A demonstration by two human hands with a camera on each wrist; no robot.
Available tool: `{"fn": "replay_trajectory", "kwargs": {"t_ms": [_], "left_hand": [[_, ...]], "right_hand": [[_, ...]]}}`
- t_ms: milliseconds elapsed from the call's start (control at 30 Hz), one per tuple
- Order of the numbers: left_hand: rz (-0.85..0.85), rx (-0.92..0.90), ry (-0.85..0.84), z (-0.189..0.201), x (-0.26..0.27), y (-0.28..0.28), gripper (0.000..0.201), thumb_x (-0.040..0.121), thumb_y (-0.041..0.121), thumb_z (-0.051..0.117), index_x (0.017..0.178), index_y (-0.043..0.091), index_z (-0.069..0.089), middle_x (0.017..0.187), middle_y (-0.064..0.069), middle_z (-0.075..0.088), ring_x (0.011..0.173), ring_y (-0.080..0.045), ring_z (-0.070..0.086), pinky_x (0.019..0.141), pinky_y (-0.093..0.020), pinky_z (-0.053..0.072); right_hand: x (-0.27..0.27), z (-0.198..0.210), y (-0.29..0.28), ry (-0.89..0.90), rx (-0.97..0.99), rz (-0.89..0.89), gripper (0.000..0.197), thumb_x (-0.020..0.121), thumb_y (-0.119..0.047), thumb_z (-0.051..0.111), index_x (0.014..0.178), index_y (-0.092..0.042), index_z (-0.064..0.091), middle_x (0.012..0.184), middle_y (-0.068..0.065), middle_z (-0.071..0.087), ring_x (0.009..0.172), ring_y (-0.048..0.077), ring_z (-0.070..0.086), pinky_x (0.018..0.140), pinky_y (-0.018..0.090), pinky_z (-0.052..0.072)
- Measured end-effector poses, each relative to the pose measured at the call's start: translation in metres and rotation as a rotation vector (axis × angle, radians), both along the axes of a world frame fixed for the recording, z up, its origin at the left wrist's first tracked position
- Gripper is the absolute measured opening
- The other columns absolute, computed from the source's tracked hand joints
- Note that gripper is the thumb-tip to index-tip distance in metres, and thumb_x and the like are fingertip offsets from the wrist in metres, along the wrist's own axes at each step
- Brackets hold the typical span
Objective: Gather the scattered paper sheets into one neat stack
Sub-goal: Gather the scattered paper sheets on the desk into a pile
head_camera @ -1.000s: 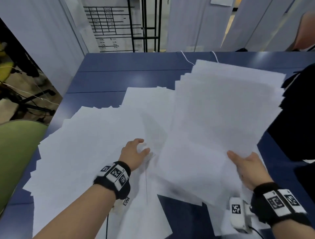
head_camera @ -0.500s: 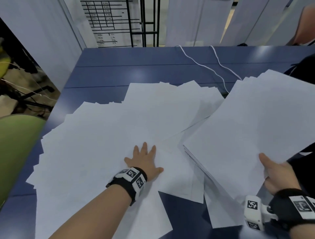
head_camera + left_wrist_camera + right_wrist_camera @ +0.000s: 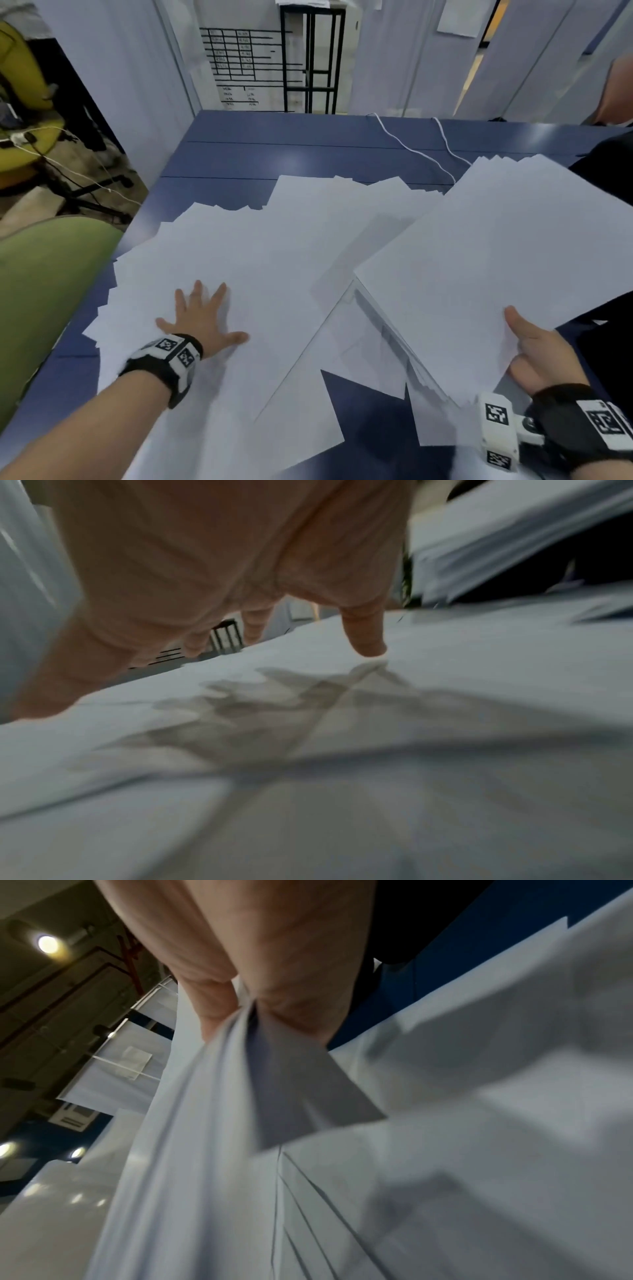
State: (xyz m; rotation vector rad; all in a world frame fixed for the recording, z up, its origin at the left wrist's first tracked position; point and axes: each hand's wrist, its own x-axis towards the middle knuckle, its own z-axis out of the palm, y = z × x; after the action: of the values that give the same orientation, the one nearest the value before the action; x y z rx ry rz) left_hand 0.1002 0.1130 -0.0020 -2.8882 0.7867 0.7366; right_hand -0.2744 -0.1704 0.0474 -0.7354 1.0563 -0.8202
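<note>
Right hand (image 3: 537,356) pinching gathered bundle (image 3: 496,274) — now swung rightward; left hand (image 3: 202,318), newly flattened, fingers spread on loose sheets (image 3: 274,246) — next batch.

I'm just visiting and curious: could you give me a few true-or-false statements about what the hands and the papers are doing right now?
1. The left hand lies flat with fingers spread on the scattered sheets. True.
2. The right hand is empty. False: it grips a bundle of sheets by its near corner.
3. The table is red. False: it is dark blue.
4. White cables lie on the table's far side. True.
</note>
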Motion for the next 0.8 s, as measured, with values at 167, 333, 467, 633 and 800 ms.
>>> {"fn": "replay_trajectory", "kwargs": {"t_ms": [167,333,467,633,800], "left_hand": [[0.157,0.049,0.014,-0.005,0.018,0.038,0.134,0.050,0.091,0.058,0.145,0.046,-0.024,0.158,0.003,-0.030,0.146,-0.035,-0.021,0.105,-0.076,0.016],[0.191,0.003,0.050,-0.014,-0.015,0.039,0.144,0.045,0.097,0.050,0.145,0.033,-0.030,0.158,0.002,-0.031,0.147,-0.034,-0.019,0.107,-0.074,0.014],[0.175,-0.001,0.107,-0.019,-0.032,0.037,0.151,0.040,0.098,0.051,0.150,0.025,-0.023,0.159,0.001,-0.026,0.148,-0.032,-0.015,0.107,-0.073,0.015],[0.272,-0.165,0.025,-0.010,-0.010,0.030,0.120,0.053,0.083,0.066,0.144,0.014,0.027,0.153,-0.006,0.023,0.140,-0.029,0.023,0.105,-0.060,0.031],[0.250,-0.066,-0.035,-0.002,0.001,0.011,0.098,0.059,0.066,0.078,0.131,0.015,0.034,0.133,-0.006,0.037,0.126,-0.029,0.037,0.095,-0.048,0.042]], "right_hand": [[0.009,0.009,0.007,-0.037,-0.059,-0.002,0.047,0.088,-0.020,0.059,0.131,-0.004,0.055,0.123,0.009,0.065,0.102,0.019,0.068,0.077,0.032,0.059],[0.019,0.013,0.011,-0.010,-0.074,0.038,0.046,0.089,-0.021,0.059,0.132,-0.004,0.054,0.128,0.012,0.062,0.108,0.023,0.065,0.079,0.036,0.058],[0.028,0.013,0.019,-0.006,-0.122,0.117,0.054,0.079,-0.019,0.069,0.129,-0.007,0.055,0.116,0.005,0.070,0.098,0.017,0.070,0.066,0.026,0.059],[0.035,0.005,0.027,-0.007,-0.079,0.144,0.025,0.092,-0.015,0.055,0.116,-0.015,0.062,0.106,-0.001,0.073,0.089,0.014,0.072,0.065,0.026,0.059],[0.041,0.001,0.033,0.021,-0.032,0.154,0.016,0.096,-0.013,0.052,0.106,-0.017,0.064,0.102,0.001,0.074,0.088,0.016,0.072,0.067,0.030,0.060]]}}
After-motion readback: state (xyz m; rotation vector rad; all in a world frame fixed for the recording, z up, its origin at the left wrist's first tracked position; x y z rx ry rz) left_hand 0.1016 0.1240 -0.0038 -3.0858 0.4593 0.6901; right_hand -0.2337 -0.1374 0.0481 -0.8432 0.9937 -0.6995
